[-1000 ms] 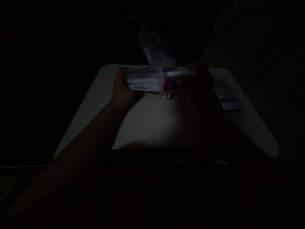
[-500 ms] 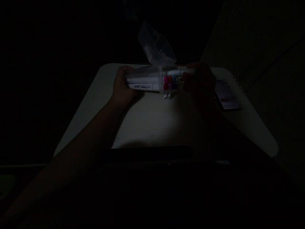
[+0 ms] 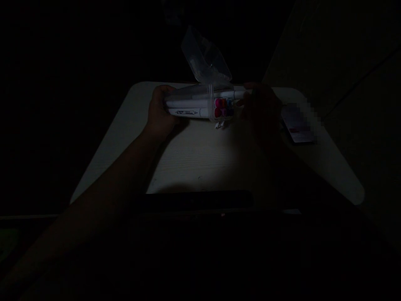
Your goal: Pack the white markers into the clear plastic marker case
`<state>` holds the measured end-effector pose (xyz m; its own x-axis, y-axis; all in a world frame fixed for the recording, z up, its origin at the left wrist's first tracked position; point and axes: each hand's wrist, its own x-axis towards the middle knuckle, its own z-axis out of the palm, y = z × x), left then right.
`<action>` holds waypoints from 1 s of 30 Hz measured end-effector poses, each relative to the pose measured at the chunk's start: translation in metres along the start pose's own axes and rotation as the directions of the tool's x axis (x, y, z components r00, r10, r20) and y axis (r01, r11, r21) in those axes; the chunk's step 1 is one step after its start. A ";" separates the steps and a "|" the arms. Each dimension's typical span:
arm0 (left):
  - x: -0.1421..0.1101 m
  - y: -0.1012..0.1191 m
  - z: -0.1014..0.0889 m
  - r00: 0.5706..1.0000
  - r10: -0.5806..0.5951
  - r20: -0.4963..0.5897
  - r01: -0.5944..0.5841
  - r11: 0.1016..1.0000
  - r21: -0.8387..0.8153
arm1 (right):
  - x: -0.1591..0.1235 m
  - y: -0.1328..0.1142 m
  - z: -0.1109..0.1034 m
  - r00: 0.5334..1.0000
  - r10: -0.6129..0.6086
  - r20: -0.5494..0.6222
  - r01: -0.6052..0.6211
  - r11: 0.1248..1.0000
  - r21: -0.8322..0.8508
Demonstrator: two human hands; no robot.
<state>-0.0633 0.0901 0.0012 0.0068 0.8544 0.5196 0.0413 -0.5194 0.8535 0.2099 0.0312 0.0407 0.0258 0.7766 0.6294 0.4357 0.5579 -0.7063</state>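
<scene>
My left hand (image 3: 161,113) is closed round the base of a clear plastic marker case (image 3: 211,102), which lies on its side over the white table. Its see-through lid (image 3: 206,58) stands raised at the back. Inside are several white-barrelled markers (image 3: 188,112), their coloured ends in pink, red, orange, blue and purple facing right. At the case's mouth my right hand (image 3: 263,104) is closed on one white marker (image 3: 237,94), which is partly inside the case. Deep shadow hides most of the right fingers.
A dark flat phone-like object (image 3: 299,125), partly blurred out, lies at the right of the white table (image 3: 188,159). A dark strip (image 3: 200,200) runs along the table's near edge. The surroundings are very dark.
The marker in my right hand has moved left, farther into the case. My left hand and the case have hardly moved.
</scene>
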 end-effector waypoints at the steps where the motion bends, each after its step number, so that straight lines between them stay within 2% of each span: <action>1: 0.000 0.000 0.000 1.000 0.003 0.001 -0.003 1.000 0.002 | -0.001 -0.001 0.000 1.000 -0.012 0.003 0.012 1.000 -0.005; 9: -0.002 0.004 0.001 1.000 0.000 -0.009 0.000 1.000 0.023 | -0.003 -0.007 -0.005 0.999 -0.042 0.011 0.042 0.999 -0.026; 14: -0.001 0.002 0.000 1.000 0.014 -0.020 -0.013 0.999 0.032 | -0.002 -0.004 -0.002 0.997 -0.049 -0.054 0.049 0.999 0.013; 17: -0.001 0.001 -0.001 1.000 0.018 -0.010 -0.018 0.999 0.042 | -0.001 -0.003 -0.002 0.992 -0.106 -0.062 0.106 0.994 -0.005; 21: -0.002 -0.001 -0.003 1.000 0.023 0.016 -0.023 0.998 0.055 | 0.000 -0.003 -0.005 0.979 -0.202 0.001 0.201 0.974 -0.105; 26: 0.003 -0.011 -0.006 0.993 0.111 0.050 -0.112 0.994 0.004 | -0.002 -0.016 -0.007 0.980 -0.173 0.102 0.194 0.948 -0.253; 30: 0.005 -0.015 -0.007 0.990 0.127 0.064 -0.126 0.992 -0.023 | -0.003 -0.026 -0.006 0.974 -0.145 0.173 0.199 0.915 -0.352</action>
<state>-0.0708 0.1025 -0.0089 0.0758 0.7808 0.6201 0.0173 -0.6229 0.7821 0.2041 0.0126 0.0594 -0.1937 0.7262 0.6597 0.7200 0.5619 -0.4072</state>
